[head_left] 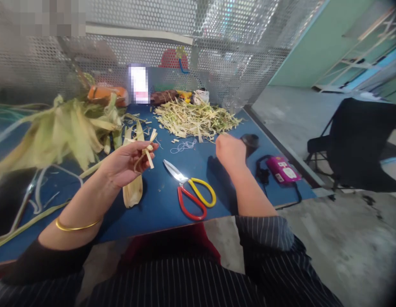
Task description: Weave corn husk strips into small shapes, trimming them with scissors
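Observation:
My left hand [129, 160] pinches a small bundle of folded pale corn husk strips [149, 153] between thumb and fingers. My right hand [230, 150] is closed in a fist at the near edge of a heap of husk scraps [196, 119]; what its fingers hold, if anything, is hidden. Scissors [185, 185] with one yellow and one red handle lie between my hands, blades apart and pointing away from me. A curled dry corn husk [133, 192] lies under my left hand. Loose white thread [184, 146] rests beyond the scissors.
Large corn husks [70, 128] spread over the left of the blue table [159, 213]. A dark cylinder [250, 143] is beside my right hand, with a magenta packet [283, 169] and black cable nearby. Perforated metal mesh [137, 49] stands behind; a black chair [361, 145] is at the right.

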`<state>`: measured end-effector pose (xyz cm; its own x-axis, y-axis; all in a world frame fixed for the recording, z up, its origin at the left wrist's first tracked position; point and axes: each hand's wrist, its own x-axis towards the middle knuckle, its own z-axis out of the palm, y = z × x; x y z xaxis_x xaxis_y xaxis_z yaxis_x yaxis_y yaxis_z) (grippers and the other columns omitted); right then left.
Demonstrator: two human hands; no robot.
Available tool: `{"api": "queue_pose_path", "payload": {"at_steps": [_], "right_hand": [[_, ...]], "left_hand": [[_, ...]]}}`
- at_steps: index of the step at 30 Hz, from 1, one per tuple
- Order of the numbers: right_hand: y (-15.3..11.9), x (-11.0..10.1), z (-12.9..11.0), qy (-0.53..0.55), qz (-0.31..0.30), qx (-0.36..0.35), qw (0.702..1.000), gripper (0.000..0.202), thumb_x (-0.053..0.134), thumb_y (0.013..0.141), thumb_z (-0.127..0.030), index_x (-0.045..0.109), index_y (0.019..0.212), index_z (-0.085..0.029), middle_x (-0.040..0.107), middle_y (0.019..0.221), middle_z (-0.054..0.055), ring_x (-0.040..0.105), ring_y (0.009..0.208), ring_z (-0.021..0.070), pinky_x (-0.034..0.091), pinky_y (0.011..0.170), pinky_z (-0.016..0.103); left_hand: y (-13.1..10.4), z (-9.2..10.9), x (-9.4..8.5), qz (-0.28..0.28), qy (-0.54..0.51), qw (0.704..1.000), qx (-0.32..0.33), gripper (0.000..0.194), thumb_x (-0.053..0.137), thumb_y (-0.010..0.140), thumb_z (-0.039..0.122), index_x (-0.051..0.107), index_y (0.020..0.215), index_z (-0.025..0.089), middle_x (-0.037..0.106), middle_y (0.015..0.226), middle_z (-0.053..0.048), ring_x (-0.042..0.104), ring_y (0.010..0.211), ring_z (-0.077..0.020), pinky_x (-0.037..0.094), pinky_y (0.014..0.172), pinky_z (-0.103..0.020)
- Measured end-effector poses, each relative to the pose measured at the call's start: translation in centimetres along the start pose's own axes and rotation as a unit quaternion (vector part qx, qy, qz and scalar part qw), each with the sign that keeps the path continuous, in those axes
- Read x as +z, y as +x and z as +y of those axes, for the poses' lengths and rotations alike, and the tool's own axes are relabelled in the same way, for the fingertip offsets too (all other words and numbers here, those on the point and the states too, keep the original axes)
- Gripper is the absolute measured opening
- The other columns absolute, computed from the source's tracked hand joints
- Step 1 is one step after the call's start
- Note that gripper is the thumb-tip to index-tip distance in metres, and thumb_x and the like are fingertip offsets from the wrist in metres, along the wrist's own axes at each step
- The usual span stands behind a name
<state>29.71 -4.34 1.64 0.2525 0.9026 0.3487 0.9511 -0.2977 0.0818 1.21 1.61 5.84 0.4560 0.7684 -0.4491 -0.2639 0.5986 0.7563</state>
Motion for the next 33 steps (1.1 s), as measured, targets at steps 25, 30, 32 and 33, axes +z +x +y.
{"api": "queue_pose_path", "payload": {"at_steps": [25, 30, 32, 33], "right_hand": [[9.1, 0.2, 14.1, 0.120, 0.022, 0.212, 0.970, 0.067, 0.075, 0.063, -0.043, 0.056, 0.116, -0.007, 0.062, 0.108, 0.022, 0.058, 0.095, 0.0282, 0.042, 0.080, 0.041], [13.5, 3.4, 14.6, 0.084, -0.069, 0.273, 0.956, 0.067, 0.077, 0.060, -0.042, 0.059, 0.112, -0.003, 0.062, 0.106, 0.024, 0.058, 0.093, 0.0259, 0.041, 0.073, 0.037], [13.8, 3.8, 14.3, 0.078, -0.093, 0.284, 0.951, 0.075, 0.077, 0.059, -0.044, 0.056, 0.116, 0.000, 0.060, 0.108, 0.027, 0.058, 0.093, 0.0251, 0.040, 0.072, 0.036], [13.8, 3.7, 14.1, 0.074, -0.099, 0.289, 0.949, 0.080, 0.076, 0.058, -0.046, 0.054, 0.118, 0.002, 0.058, 0.109, 0.030, 0.057, 0.094, 0.0259, 0.040, 0.072, 0.037]], "left_hand": [[-0.6, -0.7, 0.6, -0.001, 0.016, 0.999, -0.033, 0.011, 0.059, 0.077, 0.009, 0.068, 0.082, 0.009, 0.069, 0.071, -0.004, 0.063, 0.053, -0.0101, 0.052, 0.043, -0.017], [-0.7, -0.6, 0.9, 0.007, 0.023, 0.999, -0.029, 0.010, 0.059, 0.078, 0.009, 0.068, 0.082, 0.008, 0.068, 0.073, -0.004, 0.063, 0.053, -0.0093, 0.052, 0.042, -0.017], [-0.8, -0.5, 0.8, 0.011, 0.023, 0.999, -0.026, 0.010, 0.059, 0.078, 0.009, 0.068, 0.081, 0.008, 0.068, 0.074, -0.004, 0.063, 0.054, -0.0091, 0.051, 0.041, -0.016], [-0.7, -0.5, 0.8, 0.011, 0.022, 0.999, -0.027, 0.010, 0.058, 0.078, 0.009, 0.068, 0.081, 0.008, 0.068, 0.074, -0.004, 0.063, 0.054, -0.0091, 0.051, 0.042, -0.016]]}}
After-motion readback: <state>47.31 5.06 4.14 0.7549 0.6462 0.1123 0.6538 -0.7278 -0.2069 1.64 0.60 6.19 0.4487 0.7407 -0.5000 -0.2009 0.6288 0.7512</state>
